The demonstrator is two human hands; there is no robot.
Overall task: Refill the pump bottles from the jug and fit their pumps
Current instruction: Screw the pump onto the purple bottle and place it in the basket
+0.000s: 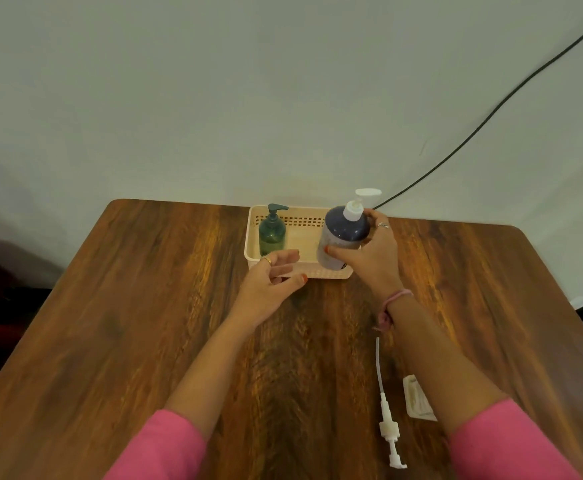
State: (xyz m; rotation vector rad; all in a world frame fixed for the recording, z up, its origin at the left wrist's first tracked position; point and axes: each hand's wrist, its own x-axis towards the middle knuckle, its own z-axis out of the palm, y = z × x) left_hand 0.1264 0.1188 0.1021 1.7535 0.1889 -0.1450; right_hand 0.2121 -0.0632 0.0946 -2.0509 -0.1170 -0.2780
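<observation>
My right hand (369, 258) grips a tall dark blue bottle (342, 237) with a white pump on top, holding it over the right end of a cream plastic basket (283, 261). A small green pump bottle (272, 233) stands upright in the basket's left end. My left hand (269, 282) hovers open at the basket's front rim, holding nothing. A loose white pump (388, 420) with its long tube lies on the table near my right forearm. No jug is in view.
The basket sits at the far edge of a wooden table (144, 341), against a pale wall. A small white packet (419, 400) lies to the right of the loose pump. A black cable (490, 112) runs down the wall behind the basket.
</observation>
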